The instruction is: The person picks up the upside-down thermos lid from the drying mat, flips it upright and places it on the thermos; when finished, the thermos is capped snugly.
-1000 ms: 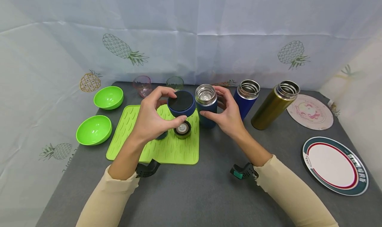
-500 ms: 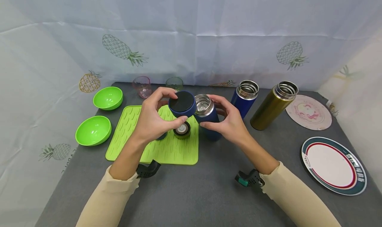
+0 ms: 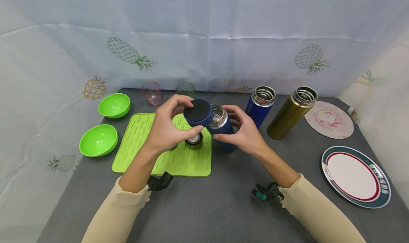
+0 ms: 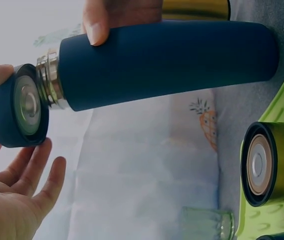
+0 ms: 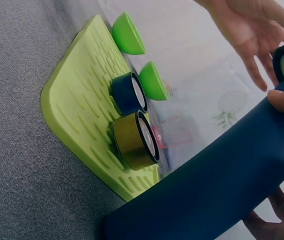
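My left hand (image 3: 167, 126) pinches a dark blue bottle cap (image 3: 198, 112) between thumb and fingers. Its inner side with the round seal shows in the left wrist view. My right hand (image 3: 241, 129) grips a dark blue thermos bottle (image 4: 166, 62) near its top. The bottle leans with its steel mouth towards the cap, and a strainer is visible inside. Cap and mouth are side by side, the cap's edge at the rim; whether they touch I cannot tell. On the green mat (image 3: 137, 140) sit an olive-gold cap (image 5: 136, 141) and another blue cap (image 5: 129, 93), seals showing.
To the right stand an uncapped blue thermos (image 3: 260, 106) and an uncapped gold thermos (image 3: 289, 117). Beyond them lie a pink round mat (image 3: 329, 119) and a rimmed plate (image 3: 354, 177). Two green bowls (image 3: 98, 141) are at left; a pink glass (image 3: 151, 94) and a greenish glass (image 3: 186, 89) stand behind.
The bottle has come down and nearer to me, tilting its mouth leftward to the cap. My left hand has shifted slightly right with the cap, now overlapping the mouth's edge from above.
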